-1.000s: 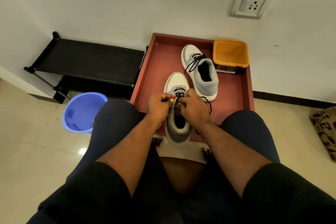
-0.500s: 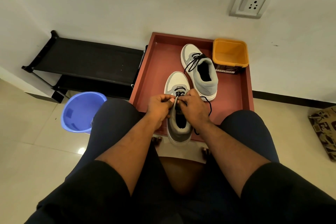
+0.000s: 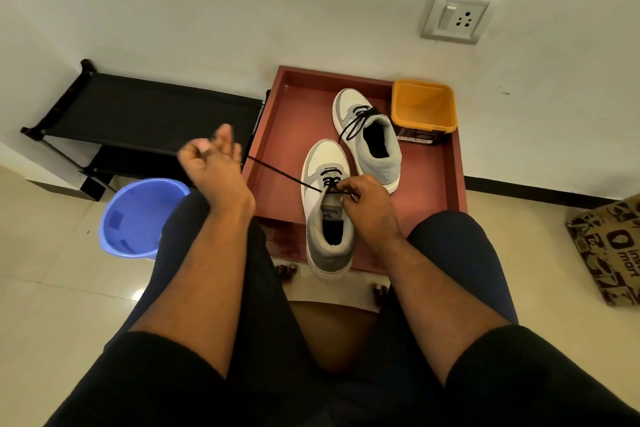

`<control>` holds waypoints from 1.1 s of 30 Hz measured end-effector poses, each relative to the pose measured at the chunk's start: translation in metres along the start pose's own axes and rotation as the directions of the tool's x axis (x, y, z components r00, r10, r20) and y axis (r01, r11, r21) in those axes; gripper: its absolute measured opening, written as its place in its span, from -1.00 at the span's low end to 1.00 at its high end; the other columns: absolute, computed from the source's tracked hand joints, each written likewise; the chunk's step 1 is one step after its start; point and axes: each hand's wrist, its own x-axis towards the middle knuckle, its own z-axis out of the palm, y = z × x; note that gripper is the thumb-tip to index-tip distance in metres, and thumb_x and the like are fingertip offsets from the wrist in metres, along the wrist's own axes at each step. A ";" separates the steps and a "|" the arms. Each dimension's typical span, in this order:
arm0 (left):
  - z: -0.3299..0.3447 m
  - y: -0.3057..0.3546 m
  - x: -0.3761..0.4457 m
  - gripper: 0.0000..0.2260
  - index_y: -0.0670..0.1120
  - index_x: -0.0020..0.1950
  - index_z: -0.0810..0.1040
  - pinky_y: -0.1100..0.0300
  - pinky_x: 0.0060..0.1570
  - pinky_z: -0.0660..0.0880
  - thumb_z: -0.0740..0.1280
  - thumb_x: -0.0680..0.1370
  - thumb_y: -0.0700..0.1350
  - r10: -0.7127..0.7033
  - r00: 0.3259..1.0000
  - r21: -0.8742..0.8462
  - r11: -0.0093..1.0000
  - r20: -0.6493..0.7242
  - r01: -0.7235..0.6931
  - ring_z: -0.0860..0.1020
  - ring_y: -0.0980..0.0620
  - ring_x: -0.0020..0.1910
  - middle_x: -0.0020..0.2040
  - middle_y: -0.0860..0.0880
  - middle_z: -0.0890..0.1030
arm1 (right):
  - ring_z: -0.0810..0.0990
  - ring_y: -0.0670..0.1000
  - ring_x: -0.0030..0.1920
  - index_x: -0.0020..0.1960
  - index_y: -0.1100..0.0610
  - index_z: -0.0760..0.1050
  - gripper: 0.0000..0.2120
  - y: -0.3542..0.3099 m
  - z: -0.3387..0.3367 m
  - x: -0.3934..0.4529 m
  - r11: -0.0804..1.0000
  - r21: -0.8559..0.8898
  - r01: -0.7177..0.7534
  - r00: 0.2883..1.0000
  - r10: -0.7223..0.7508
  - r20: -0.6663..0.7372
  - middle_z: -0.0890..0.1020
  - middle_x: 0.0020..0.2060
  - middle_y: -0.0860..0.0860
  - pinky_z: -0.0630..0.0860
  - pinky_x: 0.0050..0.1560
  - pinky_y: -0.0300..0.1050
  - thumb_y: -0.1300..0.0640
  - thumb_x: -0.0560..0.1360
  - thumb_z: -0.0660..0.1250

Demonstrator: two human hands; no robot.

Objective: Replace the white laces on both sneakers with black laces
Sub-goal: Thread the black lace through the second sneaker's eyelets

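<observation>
Black lace [image 3: 277, 173] (taut): left hand [image 3: 211, 163] pinches, right hand [image 3: 360, 201] grips.

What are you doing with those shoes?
A person is putting a black lace into the near sneaker on a red tray. The left hand pulls the lace tight out to the side, while the right hand holds the sneaker at its eyelets. The far sneaker already has a black lace in it and sits beside an orange tub.
</observation>
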 end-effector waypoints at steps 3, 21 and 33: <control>-0.006 0.001 0.005 -0.88 -0.13 0.12 0.32 0.20 0.19 0.45 0.08 0.62 -0.28 0.468 0.884 0.184 0.868 0.014 -0.462 0.49 -0.02 0.31 0.23 -0.22 0.49 | 0.55 0.00 0.03 0.18 0.04 0.56 -0.67 0.000 0.001 -0.002 0.999 0.030 -0.027 0.998 0.029 -0.051 0.59 -0.01 -0.03 0.54 0.10 0.07 0.22 0.42 0.41; -0.003 -0.022 -0.016 -0.89 -0.15 0.05 0.48 0.30 -0.07 0.43 0.21 0.59 -0.30 0.118 0.977 0.792 0.572 0.180 -0.215 0.47 0.05 -0.03 0.12 -0.11 0.44 | 0.48 -0.05 0.03 0.38 0.10 0.38 -0.44 0.000 -0.011 -0.006 0.961 0.183 -0.208 0.977 0.214 -0.015 0.49 -0.06 -0.10 0.40 0.00 -0.20 0.15 0.43 0.48; 0.002 -0.056 -0.042 -0.80 0.05 0.17 0.60 -0.33 0.44 -0.16 0.30 0.58 -0.12 -0.374 0.749 0.817 0.044 0.547 -0.575 0.32 -0.07 0.44 0.33 -0.01 0.49 | 0.58 -0.02 -0.15 -0.09 0.09 0.64 -0.82 0.008 -0.010 0.006 0.785 0.421 -0.454 0.891 0.402 0.211 0.65 -0.18 -0.01 0.51 -0.11 -0.12 0.25 0.54 0.27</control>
